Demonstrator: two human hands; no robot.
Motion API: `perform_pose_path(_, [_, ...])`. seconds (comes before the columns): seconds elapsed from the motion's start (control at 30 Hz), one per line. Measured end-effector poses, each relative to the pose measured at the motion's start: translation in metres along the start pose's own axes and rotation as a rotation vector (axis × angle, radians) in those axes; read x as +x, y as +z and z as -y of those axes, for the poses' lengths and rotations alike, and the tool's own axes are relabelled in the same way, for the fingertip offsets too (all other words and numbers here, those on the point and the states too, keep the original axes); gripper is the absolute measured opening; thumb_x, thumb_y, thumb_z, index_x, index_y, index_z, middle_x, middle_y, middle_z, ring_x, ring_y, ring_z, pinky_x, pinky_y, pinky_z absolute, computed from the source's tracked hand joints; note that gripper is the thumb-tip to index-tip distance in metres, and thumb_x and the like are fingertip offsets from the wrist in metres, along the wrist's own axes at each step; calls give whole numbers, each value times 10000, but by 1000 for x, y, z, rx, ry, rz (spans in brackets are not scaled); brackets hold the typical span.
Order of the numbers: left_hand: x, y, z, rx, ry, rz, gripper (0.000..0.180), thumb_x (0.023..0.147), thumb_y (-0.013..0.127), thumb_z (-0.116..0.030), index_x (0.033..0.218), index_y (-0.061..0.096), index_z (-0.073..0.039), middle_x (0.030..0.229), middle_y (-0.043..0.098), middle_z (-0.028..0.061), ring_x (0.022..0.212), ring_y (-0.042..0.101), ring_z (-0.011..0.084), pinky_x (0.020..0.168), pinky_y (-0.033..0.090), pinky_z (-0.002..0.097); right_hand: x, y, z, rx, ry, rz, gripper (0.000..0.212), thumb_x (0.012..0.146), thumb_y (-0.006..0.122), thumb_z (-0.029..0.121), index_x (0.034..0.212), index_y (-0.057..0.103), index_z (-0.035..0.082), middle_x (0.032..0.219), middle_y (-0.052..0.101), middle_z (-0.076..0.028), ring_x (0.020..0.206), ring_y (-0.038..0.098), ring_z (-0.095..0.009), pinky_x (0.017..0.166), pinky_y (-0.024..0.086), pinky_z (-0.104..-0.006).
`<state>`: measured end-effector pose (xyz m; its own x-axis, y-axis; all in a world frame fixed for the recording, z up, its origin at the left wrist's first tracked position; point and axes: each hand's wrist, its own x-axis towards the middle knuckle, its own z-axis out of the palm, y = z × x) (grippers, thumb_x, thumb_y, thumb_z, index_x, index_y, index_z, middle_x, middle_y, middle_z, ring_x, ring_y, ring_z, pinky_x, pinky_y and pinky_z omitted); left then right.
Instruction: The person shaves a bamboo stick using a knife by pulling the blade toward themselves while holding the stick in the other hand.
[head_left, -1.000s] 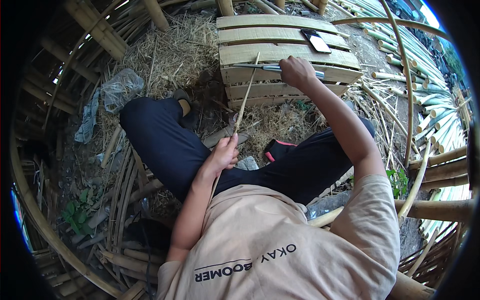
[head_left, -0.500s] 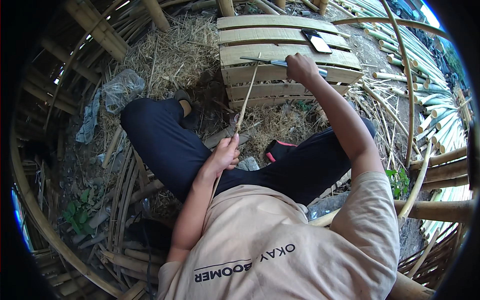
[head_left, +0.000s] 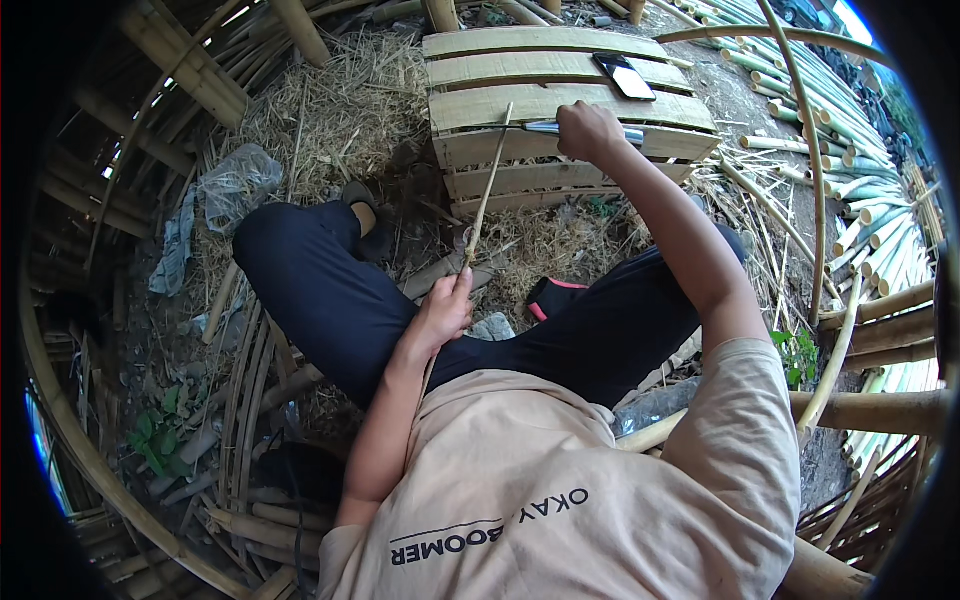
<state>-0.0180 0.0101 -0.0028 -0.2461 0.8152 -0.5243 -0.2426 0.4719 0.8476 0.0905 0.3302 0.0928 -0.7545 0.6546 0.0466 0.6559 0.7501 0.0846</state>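
My left hand [head_left: 446,308] is closed round the lower part of a thin bamboo stick [head_left: 486,193], which slants up and away from my lap. The stick's rear end runs back along my left forearm. My right hand [head_left: 590,131] grips the handle of a knife [head_left: 542,127], and the handle's butt sticks out past my fist. Its narrow blade meets the stick close to the far tip, above the front edge of a slatted wooden table [head_left: 480,113]. The blade shows nearly edge-on, so its full shape is hard to make out.
A phone [head_left: 626,77] lies on the table's right side. Cut bamboo poles [head_left: 850,175] are stacked at the far right. Straw [head_left: 350,110] and clear plastic [head_left: 240,185] cover ground to the left. A black-and-pink item [head_left: 553,297] lies between my legs.
The knife has turned, its blade going from flat across the stick to nearly edge-on. Both hands keep their holds, and the whole view has shifted slightly.
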Motion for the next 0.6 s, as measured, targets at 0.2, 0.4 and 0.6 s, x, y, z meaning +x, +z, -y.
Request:
perform_pose_path(0.2, [-1,-2,-2,-21,1,13,395,1082,384,-469,824,370,-170,580,270,-89,436,238,21,385,178,222,4,7,5,37,84,-29,197,782,681,154,946,717,51,995,732,-187,953,718,-363,806,590,-453])
perform_pose_path(0.4, [4,-2,5,55,47,-12,395,1079,392,-475,832,369,-169,589,277,-91,443,246,16,390,179,220,-1,8,0,-17,6,-46,199,786,675,155,948,716,47,996,729,-201,932,721,-363,799,590,-452])
perform_pose_path(0.6, [3,-1,2,54,40,-11,381,1079,392,-473,855,373,-165,595,284,-91,447,256,16,392,189,221,5,8,-3,35,60,-40,208,777,678,161,944,716,42,993,729,-196,927,720,-367,808,588,-450])
